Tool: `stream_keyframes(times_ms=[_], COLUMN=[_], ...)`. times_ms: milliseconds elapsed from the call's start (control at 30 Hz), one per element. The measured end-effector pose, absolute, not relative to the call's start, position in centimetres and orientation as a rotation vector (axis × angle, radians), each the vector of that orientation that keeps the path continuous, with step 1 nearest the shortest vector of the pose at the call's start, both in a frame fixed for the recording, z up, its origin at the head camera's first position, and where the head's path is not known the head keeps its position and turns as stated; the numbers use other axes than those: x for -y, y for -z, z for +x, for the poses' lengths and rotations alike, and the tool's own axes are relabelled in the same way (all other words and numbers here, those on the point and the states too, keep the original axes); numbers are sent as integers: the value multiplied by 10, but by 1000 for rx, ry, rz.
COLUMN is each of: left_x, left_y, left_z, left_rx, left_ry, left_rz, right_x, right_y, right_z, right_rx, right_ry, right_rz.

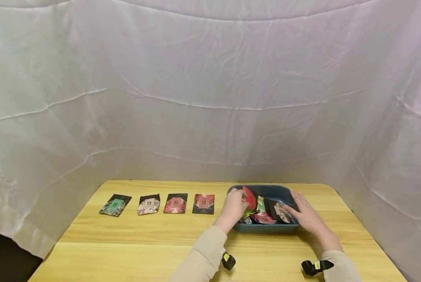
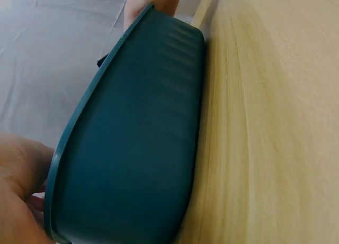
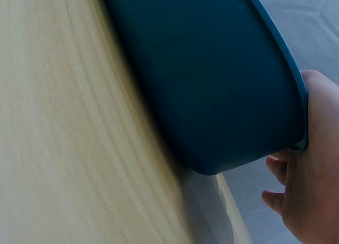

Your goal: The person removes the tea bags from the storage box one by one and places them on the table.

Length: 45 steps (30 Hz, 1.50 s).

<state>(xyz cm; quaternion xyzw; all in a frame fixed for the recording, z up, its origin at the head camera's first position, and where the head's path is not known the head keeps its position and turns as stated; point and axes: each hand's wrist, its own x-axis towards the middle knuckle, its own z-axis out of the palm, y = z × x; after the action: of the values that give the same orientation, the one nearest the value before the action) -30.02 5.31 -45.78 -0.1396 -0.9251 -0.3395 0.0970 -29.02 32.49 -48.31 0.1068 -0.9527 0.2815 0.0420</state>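
A dark teal plastic bin point(image 1: 266, 228) holds several small printed sachets. My left hand point(image 1: 234, 204) reaches over its left side, fingers bent inside, and pinches a red sachet point(image 1: 250, 199) that stands tilted up; the fingertips are partly hidden. Below it lie a yellow-green sachet point(image 1: 247, 214) and a pink-red sachet point(image 1: 264, 218). On the right side, my right hand point(image 1: 307, 213) grips the bin's rim, thumb inside near a black and beige sachet point(image 1: 282, 212), fingers outside. The right wrist view shows two fingertips point(image 3: 273, 200) beyond the bin's corner.
Left of the bin, a spaced row runs across the wooden table point(image 1: 132, 243): a green sachet point(image 1: 115, 205), a pale pink sachet point(image 1: 149, 204), a red-pink sachet point(image 1: 176, 203) and a red and black sachet point(image 1: 203, 204). A pale curtain point(image 1: 210, 117) surrounds the table's back and sides.
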Motion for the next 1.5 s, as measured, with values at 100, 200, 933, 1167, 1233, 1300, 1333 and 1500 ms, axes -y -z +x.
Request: stream_keyframes(times_ms=[100, 200, 933, 1167, 1233, 1300, 1333, 1500], left_x=[-50, -47, 5, 37, 47, 56, 61, 87], left_y=[459, 460, 442, 433, 431, 430, 430, 430], left_z=[-301, -303, -297, -291, -290, -288, -287, -282], left_rx=[2661, 2562, 2092, 2060, 2056, 2047, 2044, 2009], left_ry=[1162, 1334, 2115, 2176, 2175, 2170, 2162, 2162], left_rz=[-376, -351, -107, -59, -44, -29, -23, -24], right_x=[-326, -327, -328, -328, -327, -327, -326, -326], right_y=[484, 484, 483, 483, 483, 483, 483, 483], right_z=[-290, -290, -291, -291, -290, -290, -290, -290], right_rx=[2918, 2917, 2910, 2911, 2909, 2910, 2910, 2915], right_ry=[-864, -871, -866, -867, -869, -872, -871, -865], right_rz=[332, 335, 341, 339, 340, 336, 335, 332])
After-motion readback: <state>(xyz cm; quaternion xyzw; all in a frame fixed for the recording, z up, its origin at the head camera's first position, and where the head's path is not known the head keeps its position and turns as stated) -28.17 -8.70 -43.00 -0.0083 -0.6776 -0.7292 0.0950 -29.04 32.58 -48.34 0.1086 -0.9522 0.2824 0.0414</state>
